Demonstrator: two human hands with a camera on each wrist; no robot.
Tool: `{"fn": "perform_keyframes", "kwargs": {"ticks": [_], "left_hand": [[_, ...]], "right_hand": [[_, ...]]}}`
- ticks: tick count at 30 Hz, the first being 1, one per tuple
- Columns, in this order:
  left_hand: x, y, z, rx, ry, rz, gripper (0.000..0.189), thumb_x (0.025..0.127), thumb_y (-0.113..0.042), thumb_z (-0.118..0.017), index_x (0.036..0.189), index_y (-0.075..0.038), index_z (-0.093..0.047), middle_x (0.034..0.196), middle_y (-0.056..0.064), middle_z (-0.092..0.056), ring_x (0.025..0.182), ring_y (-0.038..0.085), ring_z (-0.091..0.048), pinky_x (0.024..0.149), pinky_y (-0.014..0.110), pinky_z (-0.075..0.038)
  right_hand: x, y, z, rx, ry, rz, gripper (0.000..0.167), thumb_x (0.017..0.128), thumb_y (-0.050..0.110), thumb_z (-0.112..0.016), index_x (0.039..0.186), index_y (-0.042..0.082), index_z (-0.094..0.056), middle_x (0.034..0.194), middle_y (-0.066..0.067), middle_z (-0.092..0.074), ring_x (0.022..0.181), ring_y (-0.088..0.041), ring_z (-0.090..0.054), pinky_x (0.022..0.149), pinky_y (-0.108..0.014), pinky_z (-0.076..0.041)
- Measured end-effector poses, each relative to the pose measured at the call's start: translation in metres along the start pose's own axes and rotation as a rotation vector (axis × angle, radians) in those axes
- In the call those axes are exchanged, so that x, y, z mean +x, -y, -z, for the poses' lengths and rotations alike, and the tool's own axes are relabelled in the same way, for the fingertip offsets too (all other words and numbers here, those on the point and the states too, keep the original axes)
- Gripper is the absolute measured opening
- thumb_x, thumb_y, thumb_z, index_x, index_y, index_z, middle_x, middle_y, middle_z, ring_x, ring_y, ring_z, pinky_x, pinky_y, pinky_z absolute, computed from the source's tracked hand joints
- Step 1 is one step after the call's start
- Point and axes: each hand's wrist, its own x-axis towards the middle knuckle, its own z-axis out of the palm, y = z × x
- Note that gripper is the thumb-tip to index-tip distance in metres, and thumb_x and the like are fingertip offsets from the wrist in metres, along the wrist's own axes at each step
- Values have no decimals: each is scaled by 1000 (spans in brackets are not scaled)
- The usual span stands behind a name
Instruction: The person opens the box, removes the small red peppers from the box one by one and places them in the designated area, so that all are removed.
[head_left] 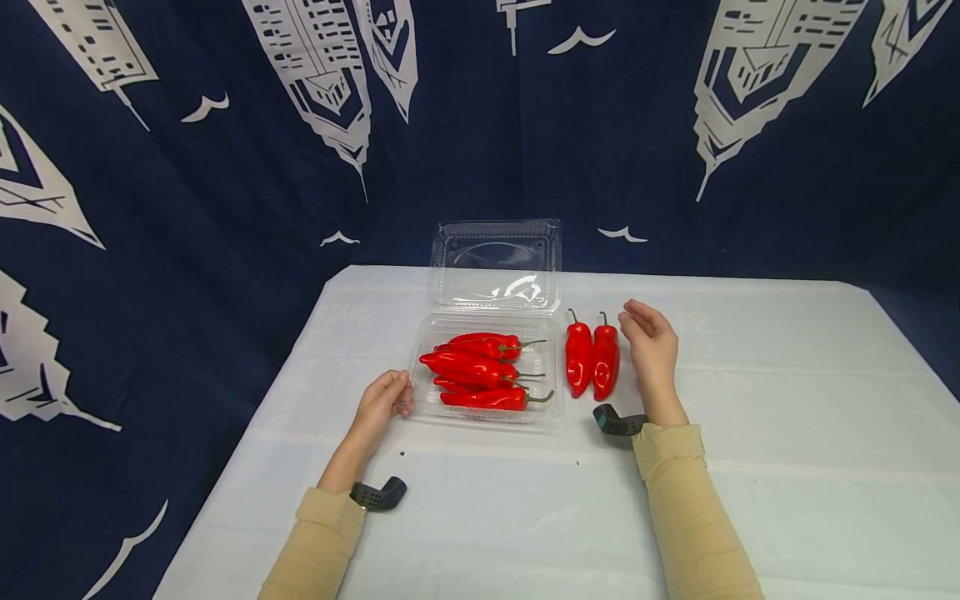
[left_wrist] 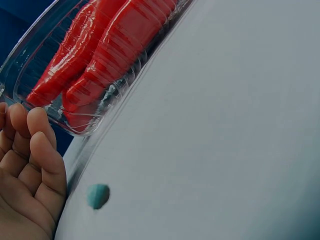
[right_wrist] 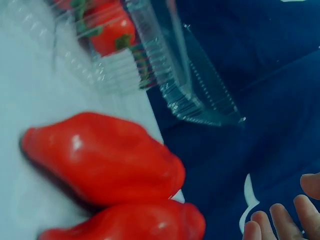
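Observation:
A clear plastic clamshell box (head_left: 489,417) stands on the table with its lid (head_left: 495,287) raised at the back. Several red peppers (head_left: 472,367) with green stems lie inside. At the box's left edge is my left hand (head_left: 384,398); in the left wrist view its bent fingertips (left_wrist: 39,120) sit right at the box's corner. Two more red peppers, a left one (head_left: 578,358) and a right one (head_left: 605,362), lie side by side just right of the box. My right hand (head_left: 651,337) hovers beside the right pepper, fingers loosely bent, holding nothing.
A white cloth covers the table (head_left: 787,400). Behind it hangs a dark blue curtain (head_left: 465,158) with white building prints. Small dark specks lie on the cloth in front of the box. Each wrist wears a black camera.

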Motion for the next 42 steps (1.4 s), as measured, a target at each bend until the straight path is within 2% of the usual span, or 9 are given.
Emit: {"fn": "perform_keyframes", "kwargs": {"ticks": [5,16,23,28,30,33,37,40,42], "left_hand": [[0,0,0,-4,2,2,30,101,-25,-44,91,4,-49,75,6,-49,61,12,-48,55,21,-43],[0,0,0,-17,7,9,29,100,-23,-46,91,4,-49,74,5,-49,61,11,-47,55,20,-43],[0,-1,0,-15,7,7,29,100,-24,-45,91,4,-49,74,6,-49,61,11,-47,55,21,-43],[-1,-2,-1,-23,8,5,31,100,-24,-45,91,6,-48,74,6,-48,60,11,-46,54,20,-42],[0,-1,-1,-27,7,6,31,100,-24,-45,91,6,-48,73,6,-49,59,11,-46,54,20,-42],[0,-1,-1,-26,5,6,31,100,-23,-45,91,6,-48,73,5,-49,59,11,-46,54,20,-42],[-1,-2,-1,-23,9,5,32,100,-23,-45,92,8,-47,73,5,-49,60,11,-46,55,20,-42],[-1,-2,-1,-24,13,6,32,100,-23,-45,93,8,-47,74,5,-48,60,11,-46,55,20,-42],[-1,-2,-1,-27,15,6,32,100,-23,-45,93,9,-47,74,5,-48,60,11,-47,55,20,-42]], "right_hand": [[8,-11,-5,9,-15,43,42,89,43,-62,126,24,-56,126,2,-57,111,-14,-54,93,-26,-45],[10,-12,-14,49,53,81,42,86,43,-66,123,26,-59,122,2,-58,108,-15,-55,89,-23,-46],[-29,46,-16,236,160,53,35,87,20,-68,119,11,-61,119,-7,-60,103,-18,-59,89,-24,-47],[-47,70,-24,165,165,44,35,88,23,-66,120,9,-60,122,-10,-59,108,-21,-56,94,-26,-44],[-45,65,-27,159,178,49,36,88,24,-67,120,9,-60,123,-10,-58,110,-22,-55,96,-28,-43],[-27,31,-33,137,192,100,38,86,32,-69,120,15,-61,122,-5,-59,110,-20,-56,94,-28,-44],[-46,61,-36,89,208,87,36,89,29,-66,119,10,-60,120,-6,-60,106,-16,-57,94,-26,-44],[-77,109,-36,76,235,32,32,91,17,-62,119,1,-58,119,-11,-59,105,-15,-57,95,-26,-43],[-79,110,-38,88,250,39,31,90,15,-63,118,1,-58,118,-11,-60,103,-15,-58,93,-25,-44]]}}
